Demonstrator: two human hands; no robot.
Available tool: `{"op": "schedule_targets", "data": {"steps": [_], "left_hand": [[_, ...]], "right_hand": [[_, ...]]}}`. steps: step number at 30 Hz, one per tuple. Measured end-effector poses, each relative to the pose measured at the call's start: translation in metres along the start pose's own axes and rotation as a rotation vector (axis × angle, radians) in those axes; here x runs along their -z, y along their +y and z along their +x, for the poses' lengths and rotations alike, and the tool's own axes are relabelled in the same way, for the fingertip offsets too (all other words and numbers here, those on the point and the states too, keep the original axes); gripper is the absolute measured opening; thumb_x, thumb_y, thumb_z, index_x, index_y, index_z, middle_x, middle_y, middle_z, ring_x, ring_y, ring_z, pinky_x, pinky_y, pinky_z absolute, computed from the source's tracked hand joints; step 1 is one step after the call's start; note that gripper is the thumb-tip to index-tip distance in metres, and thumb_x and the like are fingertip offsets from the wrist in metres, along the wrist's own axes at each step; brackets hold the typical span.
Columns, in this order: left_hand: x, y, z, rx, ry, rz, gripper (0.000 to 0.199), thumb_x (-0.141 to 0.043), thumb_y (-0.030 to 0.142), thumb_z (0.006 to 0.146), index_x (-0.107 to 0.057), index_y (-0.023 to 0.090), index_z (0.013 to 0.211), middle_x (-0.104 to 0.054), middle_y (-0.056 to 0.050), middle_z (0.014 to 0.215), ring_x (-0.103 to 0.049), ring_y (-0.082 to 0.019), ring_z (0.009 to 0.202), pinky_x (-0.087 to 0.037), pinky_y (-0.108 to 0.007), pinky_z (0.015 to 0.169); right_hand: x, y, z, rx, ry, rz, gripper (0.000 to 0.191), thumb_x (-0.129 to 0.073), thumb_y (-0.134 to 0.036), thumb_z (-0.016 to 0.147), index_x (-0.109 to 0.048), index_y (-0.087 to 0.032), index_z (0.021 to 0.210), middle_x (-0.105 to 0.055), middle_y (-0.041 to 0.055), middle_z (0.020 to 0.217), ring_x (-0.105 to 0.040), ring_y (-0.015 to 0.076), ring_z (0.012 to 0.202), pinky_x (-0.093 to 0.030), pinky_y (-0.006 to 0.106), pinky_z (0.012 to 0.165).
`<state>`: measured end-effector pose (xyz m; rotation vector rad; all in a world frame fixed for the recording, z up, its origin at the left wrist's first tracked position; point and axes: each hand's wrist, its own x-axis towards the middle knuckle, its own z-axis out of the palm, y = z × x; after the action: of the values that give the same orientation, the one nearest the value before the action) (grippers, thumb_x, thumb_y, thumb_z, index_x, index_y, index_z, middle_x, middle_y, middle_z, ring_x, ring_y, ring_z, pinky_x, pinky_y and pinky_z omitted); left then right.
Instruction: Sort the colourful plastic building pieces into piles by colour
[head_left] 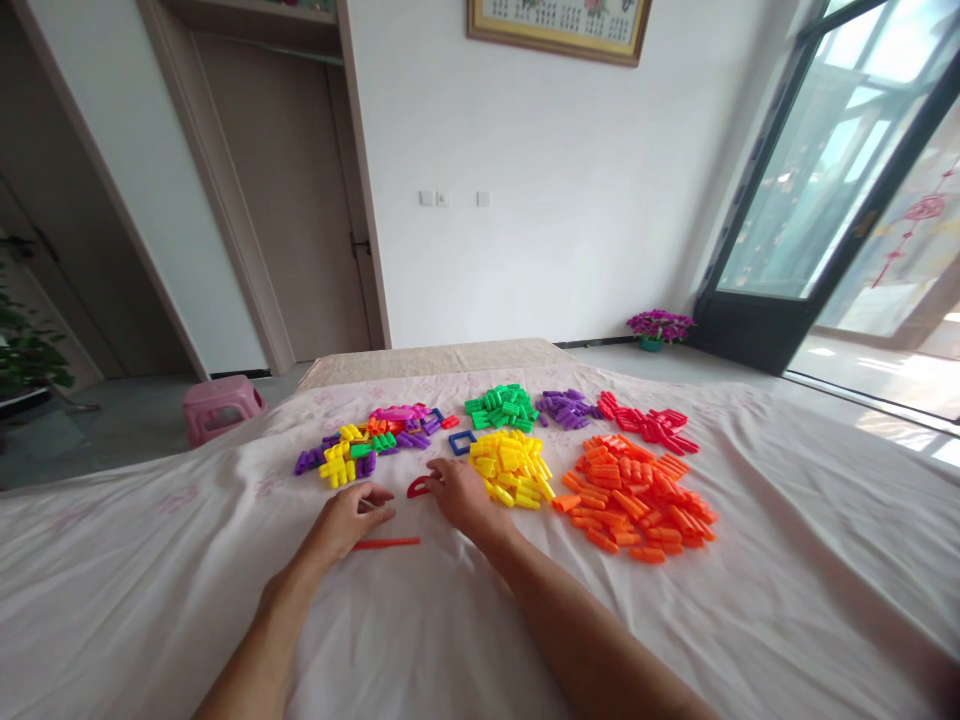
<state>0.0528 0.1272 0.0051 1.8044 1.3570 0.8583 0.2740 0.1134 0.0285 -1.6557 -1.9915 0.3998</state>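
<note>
My right hand (461, 492) pinches a small red D-shaped plastic piece (414, 487) low over the cloth; its fingers hide part of the piece. To its left, my left hand (358, 514) has its fingers apart and holds nothing I can see. A thin red-orange stick (391, 543) lies just in front of that hand, its left end hidden by the wrist. Beside my right hand is a pile of yellow plastic building pieces (511, 466). A blue square frame (459, 443) lies flat beyond my fingers.
Behind my left hand lies a mixed-colour group of pieces (375, 440). Green (501, 407), purple (568, 408) and red (651, 424) piles stand at the back, with a large orange pile (637, 500) at right. A pink stool (223, 408) stands beyond the cloth-covered surface (787, 560).
</note>
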Motion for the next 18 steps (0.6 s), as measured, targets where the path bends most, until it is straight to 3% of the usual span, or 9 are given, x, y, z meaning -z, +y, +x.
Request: {"op": "schedule_targets", "data": {"steps": [4, 7, 10, 15, 18], "left_hand": [[0.015, -0.006, -0.006, 0.053, -0.143, -0.019, 0.030, -0.078, 0.036, 0.063, -0.076, 0.015, 0.084, -0.074, -0.009, 0.080, -0.066, -0.024, 0.077, -0.048, -0.031, 0.068], [0.019, -0.003, -0.013, 0.068, -0.262, 0.003, 0.024, -0.078, 0.023, 0.056, -0.077, 0.017, 0.079, -0.072, -0.005, 0.072, -0.062, -0.021, 0.069, -0.043, -0.028, 0.059], [0.010, 0.006, -0.018, 0.047, -0.305, 0.095, 0.019, -0.071, 0.016, 0.055, -0.076, 0.018, 0.073, -0.071, -0.003, 0.069, -0.061, -0.020, 0.064, -0.040, -0.027, 0.055], [-0.014, 0.024, -0.013, -0.032, -0.277, 0.103, 0.019, -0.069, 0.026, 0.065, -0.076, 0.017, 0.081, -0.073, -0.005, 0.076, -0.066, -0.023, 0.074, -0.045, -0.029, 0.065], [-0.008, 0.021, -0.006, -0.059, -0.064, 0.071, 0.032, -0.070, 0.042, 0.072, -0.076, 0.018, 0.092, -0.076, -0.008, 0.088, -0.068, -0.024, 0.083, -0.049, -0.030, 0.074]], "right_hand": [[0.030, 0.008, 0.004, -0.019, -0.001, -0.105, 0.032, -0.054, -0.022, 0.091, -0.071, -0.022, 0.118, -0.072, 0.0100, 0.115, -0.065, 0.0226, 0.106, -0.045, 0.029, 0.086], [0.048, 0.007, 0.000, 0.004, -0.150, -0.212, 0.028, -0.065, -0.023, 0.081, -0.075, -0.023, 0.107, -0.074, 0.0094, 0.107, -0.067, 0.0253, 0.101, -0.046, 0.030, 0.079], [0.051, 0.002, -0.007, 0.044, -0.262, -0.342, 0.030, -0.071, -0.020, 0.071, -0.077, -0.020, 0.100, -0.074, 0.0122, 0.103, -0.068, 0.0286, 0.099, -0.047, 0.031, 0.076], [0.042, -0.004, -0.013, 0.142, -0.286, -0.289, 0.028, -0.064, -0.015, 0.076, -0.076, -0.019, 0.101, -0.075, 0.0105, 0.100, -0.068, 0.0248, 0.097, -0.046, 0.029, 0.079], [0.044, -0.003, -0.006, 0.124, -0.197, -0.208, 0.029, -0.064, -0.018, 0.078, -0.075, -0.021, 0.104, -0.074, 0.0084, 0.104, -0.067, 0.0238, 0.099, -0.046, 0.028, 0.080]]}}
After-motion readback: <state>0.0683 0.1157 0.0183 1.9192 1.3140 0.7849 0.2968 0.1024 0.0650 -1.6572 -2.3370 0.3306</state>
